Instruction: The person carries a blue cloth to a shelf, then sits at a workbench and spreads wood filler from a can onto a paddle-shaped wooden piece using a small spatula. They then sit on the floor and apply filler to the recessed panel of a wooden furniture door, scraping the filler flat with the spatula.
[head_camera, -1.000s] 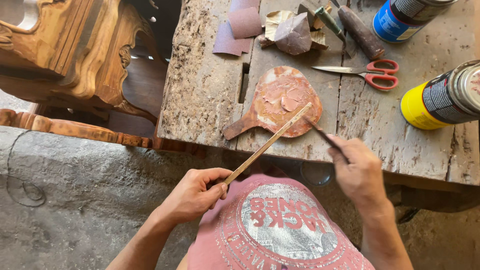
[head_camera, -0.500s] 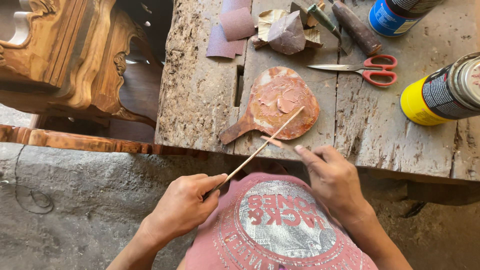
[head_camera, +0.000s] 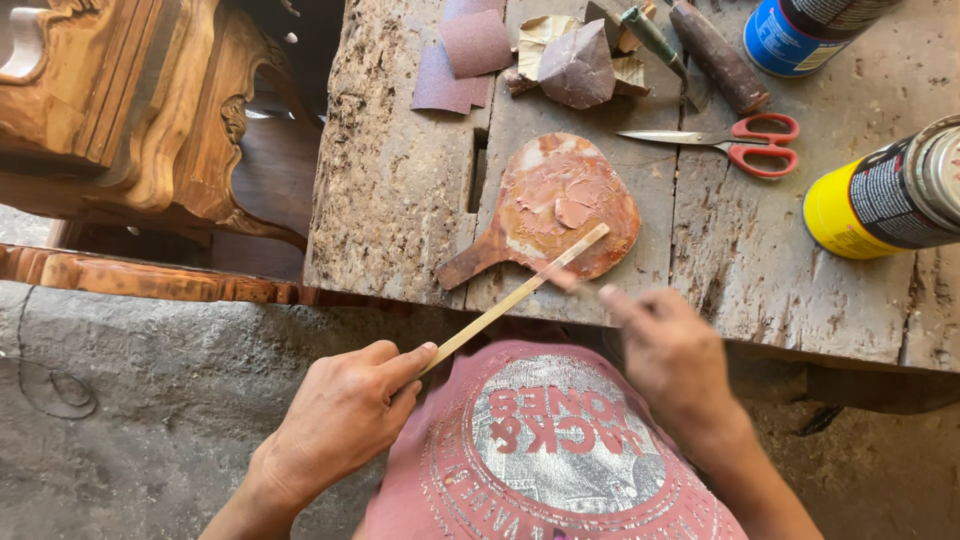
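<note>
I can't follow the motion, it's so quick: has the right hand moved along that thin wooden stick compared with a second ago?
Yes. The right hand, blurred, has slid left along the stick, nearer the paddle-shaped board and away from the yellow can.

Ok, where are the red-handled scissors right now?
In the head view, the red-handled scissors lie flat on the wooden workbench, upper right, between the blue can above and the yellow can to their lower right, blades pointing left.

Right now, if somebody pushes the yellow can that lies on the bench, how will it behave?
The yellow can lies on its side, so it would probably roll. The cracked plank bench may stop it soon. Its weight cannot be told.
</note>
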